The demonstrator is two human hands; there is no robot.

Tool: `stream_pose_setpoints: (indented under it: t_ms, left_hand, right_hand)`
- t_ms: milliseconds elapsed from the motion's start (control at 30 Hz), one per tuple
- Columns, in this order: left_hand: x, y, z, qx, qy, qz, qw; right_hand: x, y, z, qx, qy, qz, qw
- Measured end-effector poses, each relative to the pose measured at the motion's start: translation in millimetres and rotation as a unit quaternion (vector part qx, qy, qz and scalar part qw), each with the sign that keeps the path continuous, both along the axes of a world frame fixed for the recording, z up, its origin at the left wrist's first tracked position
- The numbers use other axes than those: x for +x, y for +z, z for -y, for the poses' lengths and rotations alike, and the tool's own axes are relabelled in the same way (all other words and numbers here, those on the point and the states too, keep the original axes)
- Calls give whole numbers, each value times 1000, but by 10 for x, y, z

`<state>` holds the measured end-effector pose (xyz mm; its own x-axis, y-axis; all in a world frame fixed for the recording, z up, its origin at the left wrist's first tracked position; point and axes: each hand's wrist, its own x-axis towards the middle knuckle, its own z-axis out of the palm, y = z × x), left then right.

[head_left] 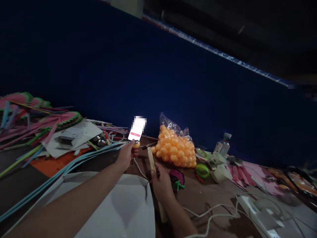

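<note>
My left hand (126,155) is closed, its fingers curled around a small orange ball (136,144) with a dark, shiny top. Just beyond it stands a lit phone (136,129) with a white screen and a red button; whether the fingers touch it I cannot tell. My right hand (161,183) grips a pale wooden stick (151,159), which points up and away, its lower end showing below the wrist. Behind the stick, a clear plastic bag (175,123) full of orange balls (177,148) rests on the brown table. Beside the right hand is a purple and black round item (178,177).
White paper (111,205) lies under my arms, with light-blue strips (81,158) alongside. Pink and green fan-like pieces (59,119) pile up left. A green round item (202,171), cups (221,173), a bottle (224,145), white cables (210,216) and a power strip (257,215) stand right. A blue wall (148,76) rises behind.
</note>
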<state>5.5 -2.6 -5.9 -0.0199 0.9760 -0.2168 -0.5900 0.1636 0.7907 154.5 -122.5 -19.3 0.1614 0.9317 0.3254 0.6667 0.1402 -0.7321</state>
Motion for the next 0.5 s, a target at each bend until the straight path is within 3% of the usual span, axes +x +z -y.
stream_pose_setpoints:
  t_ms: [367,500]
  left_hand:
    - [13,-9,9,-1,1,-6,1000]
    - [9,-15,11,2,-7,-3,1000]
  right_hand:
    - [-23,-19,27,2,3,34,999]
    - [-26,-1,63,72,-8,42,996]
